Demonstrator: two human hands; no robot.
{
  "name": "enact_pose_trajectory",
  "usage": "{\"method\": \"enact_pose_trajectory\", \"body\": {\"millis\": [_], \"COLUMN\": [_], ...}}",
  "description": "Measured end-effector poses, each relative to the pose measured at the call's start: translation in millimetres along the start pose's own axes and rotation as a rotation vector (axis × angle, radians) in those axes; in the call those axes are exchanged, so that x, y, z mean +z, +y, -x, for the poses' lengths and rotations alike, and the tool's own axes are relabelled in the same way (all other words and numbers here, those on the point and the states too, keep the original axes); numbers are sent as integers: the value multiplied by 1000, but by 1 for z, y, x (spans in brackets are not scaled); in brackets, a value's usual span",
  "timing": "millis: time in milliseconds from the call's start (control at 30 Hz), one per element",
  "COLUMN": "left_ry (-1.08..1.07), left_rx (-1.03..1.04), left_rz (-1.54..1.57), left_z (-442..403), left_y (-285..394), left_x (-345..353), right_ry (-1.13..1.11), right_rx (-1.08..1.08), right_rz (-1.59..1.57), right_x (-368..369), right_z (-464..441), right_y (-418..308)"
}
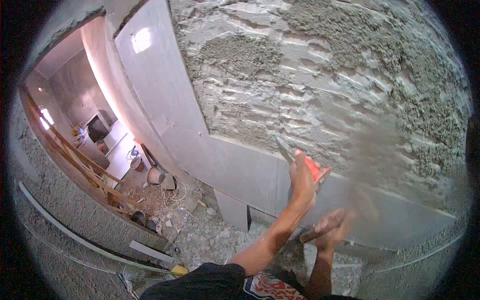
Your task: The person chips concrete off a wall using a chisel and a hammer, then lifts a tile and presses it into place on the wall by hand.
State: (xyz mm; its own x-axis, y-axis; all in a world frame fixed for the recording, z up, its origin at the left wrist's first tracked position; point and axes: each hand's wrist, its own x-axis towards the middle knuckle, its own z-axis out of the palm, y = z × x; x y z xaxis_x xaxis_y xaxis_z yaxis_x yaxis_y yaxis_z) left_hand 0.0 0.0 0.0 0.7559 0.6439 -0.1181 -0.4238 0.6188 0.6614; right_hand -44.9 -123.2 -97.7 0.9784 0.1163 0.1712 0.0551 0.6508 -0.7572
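Observation:
My left hand (302,177) is closed around a chisel (284,149) with a red hand guard (319,171). The chisel's tip meets the rough mortar wall (245,95), just above the top edge of a row of grey tiles (235,157). My right hand (332,227), lower and to the right, grips a thick brown handle (311,235) whose end sticks out on the left. A dark motion smear rises from that hand across the wall, so the tool's head cannot be made out; it looks like a hammer.
A tall grey tile (155,70) covers the wall at upper left. Beside it, a curved opening shows another room with buckets (155,175), cables and wooden poles (92,172). Rubble (215,245) covers the floor below. A loose tile (232,209) leans under the tiled row.

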Motion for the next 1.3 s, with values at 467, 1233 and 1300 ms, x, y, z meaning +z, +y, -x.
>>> {"method": "enact_pose_trajectory", "body": {"millis": [467,1233,1300], "left_ry": [-6,-343,-390], "left_rx": [16,255,313], "left_rz": [54,-156,-165], "left_z": [1,20,7], "left_y": [-2,186,218], "left_x": [-3,-40,-40], "right_ry": [-189,-186,-192], "right_rx": [90,226,243], "right_rz": [293,-28,7], "right_x": [8,88,94], "right_z": [-9,35,39], "right_y": [-2,-28,-20]}}
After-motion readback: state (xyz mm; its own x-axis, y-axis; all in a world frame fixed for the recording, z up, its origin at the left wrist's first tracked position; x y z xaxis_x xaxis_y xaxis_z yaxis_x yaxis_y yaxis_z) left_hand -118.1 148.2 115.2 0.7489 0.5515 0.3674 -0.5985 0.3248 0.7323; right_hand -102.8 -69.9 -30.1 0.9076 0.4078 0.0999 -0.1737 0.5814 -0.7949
